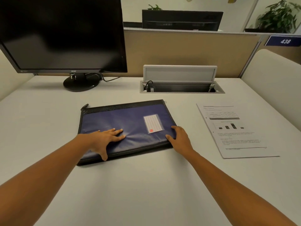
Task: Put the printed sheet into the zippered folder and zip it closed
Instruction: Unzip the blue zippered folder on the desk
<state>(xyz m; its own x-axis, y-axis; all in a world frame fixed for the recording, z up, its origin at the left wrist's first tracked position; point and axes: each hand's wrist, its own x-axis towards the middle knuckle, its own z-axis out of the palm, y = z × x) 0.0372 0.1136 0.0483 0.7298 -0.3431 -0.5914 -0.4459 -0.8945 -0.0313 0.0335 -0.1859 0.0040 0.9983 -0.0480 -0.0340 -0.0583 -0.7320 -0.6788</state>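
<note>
A dark blue zippered folder [117, 121] with black edging lies flat in the middle of the desk, its zipper along the far edge and a lined label pocket on its right half. My left hand [104, 139] rests flat on the folder's near left part, fingers spread. My right hand [179, 137] lies on the folder's near right corner, fingers curled over the edge. The printed sheet [234, 129], with a table, a bar chart and text, lies flat on the desk to the right of the folder, apart from both hands.
A black monitor [61, 35] on a round stand occupies the back left. An open cable box [180, 87] with a raised lid is set in the desk behind the folder. A partition wall [187, 51] runs along the back. A padded divider [273, 74] borders the right.
</note>
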